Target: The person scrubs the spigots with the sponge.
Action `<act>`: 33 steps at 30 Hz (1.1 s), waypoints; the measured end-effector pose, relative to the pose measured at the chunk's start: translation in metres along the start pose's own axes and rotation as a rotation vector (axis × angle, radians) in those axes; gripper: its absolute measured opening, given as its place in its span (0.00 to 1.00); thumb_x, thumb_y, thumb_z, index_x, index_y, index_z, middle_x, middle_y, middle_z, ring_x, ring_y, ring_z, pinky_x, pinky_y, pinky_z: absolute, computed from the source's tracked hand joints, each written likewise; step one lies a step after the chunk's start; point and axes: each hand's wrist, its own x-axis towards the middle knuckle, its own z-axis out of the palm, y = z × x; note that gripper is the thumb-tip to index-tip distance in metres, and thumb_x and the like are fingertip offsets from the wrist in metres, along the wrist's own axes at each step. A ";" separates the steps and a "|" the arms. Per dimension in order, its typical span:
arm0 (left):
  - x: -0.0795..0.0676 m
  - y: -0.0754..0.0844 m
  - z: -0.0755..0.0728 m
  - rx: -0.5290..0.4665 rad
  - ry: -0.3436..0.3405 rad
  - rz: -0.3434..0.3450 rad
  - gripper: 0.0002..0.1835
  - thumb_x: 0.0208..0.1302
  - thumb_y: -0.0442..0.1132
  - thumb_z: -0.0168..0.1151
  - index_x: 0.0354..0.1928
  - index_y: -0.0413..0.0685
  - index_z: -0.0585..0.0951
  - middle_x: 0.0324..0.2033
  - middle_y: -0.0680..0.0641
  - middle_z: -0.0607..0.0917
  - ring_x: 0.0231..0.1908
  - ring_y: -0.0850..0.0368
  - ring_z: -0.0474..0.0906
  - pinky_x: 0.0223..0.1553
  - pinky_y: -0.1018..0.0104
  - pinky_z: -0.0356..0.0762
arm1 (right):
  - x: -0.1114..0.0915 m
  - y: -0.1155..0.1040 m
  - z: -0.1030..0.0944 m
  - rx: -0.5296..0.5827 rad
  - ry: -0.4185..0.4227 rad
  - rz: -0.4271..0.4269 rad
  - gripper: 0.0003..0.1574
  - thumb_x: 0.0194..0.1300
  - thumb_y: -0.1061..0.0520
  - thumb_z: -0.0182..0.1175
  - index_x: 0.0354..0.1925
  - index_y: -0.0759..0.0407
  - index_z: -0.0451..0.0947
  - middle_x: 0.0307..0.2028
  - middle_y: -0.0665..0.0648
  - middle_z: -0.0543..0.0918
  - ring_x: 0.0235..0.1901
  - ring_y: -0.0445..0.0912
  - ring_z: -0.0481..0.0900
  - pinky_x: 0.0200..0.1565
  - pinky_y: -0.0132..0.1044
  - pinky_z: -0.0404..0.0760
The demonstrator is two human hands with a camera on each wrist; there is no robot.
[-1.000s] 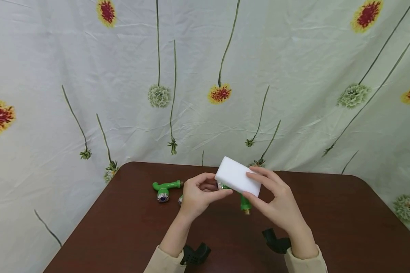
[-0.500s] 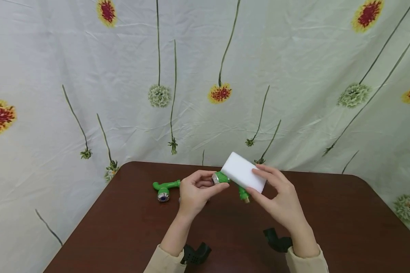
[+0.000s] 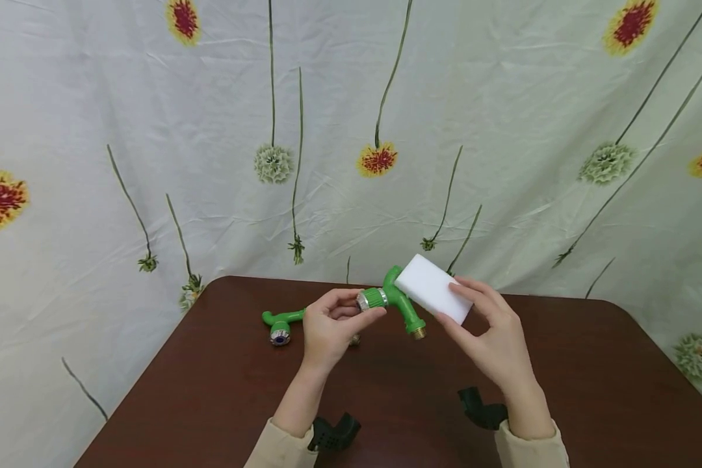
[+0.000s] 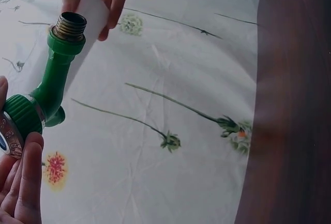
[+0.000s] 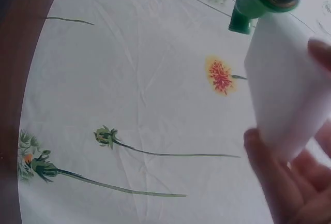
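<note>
From my end, I have the left hand (image 3: 327, 335) in a pinch, its thumb (image 3: 365, 318) on the near side of the grip and its other fingers curled in behind. My right hand (image 3: 494, 341) pinches too, thumb low in the grip, fingertips (image 3: 456, 287) higher up. I see the two hands facing each other, apart. Below each grip, the left wrist (image 3: 304, 393) and right wrist (image 3: 526, 400) slant up and inward from pale sleeves (image 3: 283, 447).
</note>
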 end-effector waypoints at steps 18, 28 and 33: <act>0.002 -0.003 -0.002 -0.023 0.045 -0.001 0.18 0.43 0.24 0.73 0.40 0.30 0.82 0.30 0.37 0.84 0.25 0.61 0.82 0.27 0.71 0.79 | 0.000 0.005 -0.004 0.004 0.008 -0.018 0.31 0.43 0.66 0.75 0.49 0.56 0.81 0.54 0.53 0.77 0.51 0.44 0.74 0.45 0.21 0.72; 0.002 -0.008 -0.002 -0.015 0.010 -0.023 0.19 0.45 0.26 0.73 0.43 0.32 0.82 0.33 0.38 0.84 0.26 0.61 0.82 0.22 0.73 0.73 | 0.001 0.002 0.006 0.019 -0.002 -0.068 0.31 0.42 0.64 0.76 0.49 0.55 0.81 0.54 0.53 0.77 0.52 0.48 0.75 0.49 0.21 0.69; 0.004 -0.027 -0.002 -0.011 -0.023 -0.018 0.21 0.46 0.28 0.74 0.46 0.37 0.83 0.38 0.41 0.82 0.27 0.59 0.82 0.17 0.72 0.68 | 0.000 0.000 0.008 0.049 -0.004 -0.080 0.31 0.41 0.66 0.76 0.48 0.57 0.81 0.52 0.54 0.78 0.52 0.49 0.75 0.48 0.22 0.72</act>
